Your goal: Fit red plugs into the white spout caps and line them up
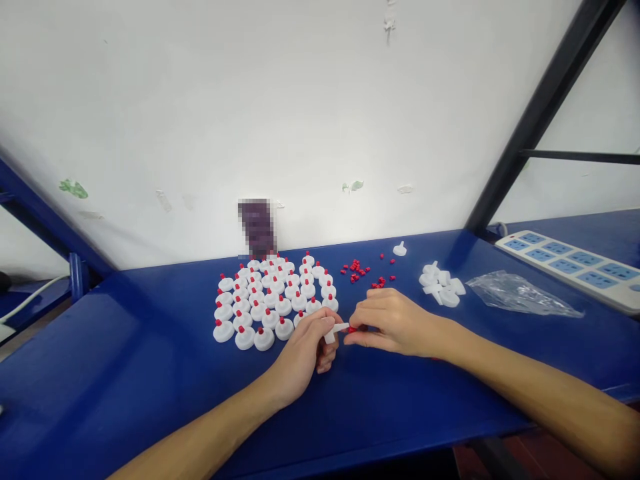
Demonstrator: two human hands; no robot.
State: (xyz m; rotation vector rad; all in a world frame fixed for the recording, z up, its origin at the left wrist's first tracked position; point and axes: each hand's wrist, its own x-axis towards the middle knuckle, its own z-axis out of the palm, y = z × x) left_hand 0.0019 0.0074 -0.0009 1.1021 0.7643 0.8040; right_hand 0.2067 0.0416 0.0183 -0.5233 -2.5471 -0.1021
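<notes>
One power strip (575,265), one clear bag (520,295); red-tipped caps (284,329) too crowded to count. Left fingers (321,326) grip one white, taper-spouted cap (330,336); right fingers (367,316) pinch one red tip (352,329).

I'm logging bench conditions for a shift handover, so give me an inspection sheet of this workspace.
Surface: blue table, items spread across its far half.
Job's things: red-tipped white caps grouped on the left; loose red tips mid-table; bare white caps piled on the right, one lone cap behind.
Clutter: clear plastic bag; pixelated dark item by the wall.
Left hand: holds a white cap.
Right hand: pinches a red tip at its spout; contact unclear.
Cables: white cable far left; power strip right.
Surroundings: marked white wall, black post.
</notes>
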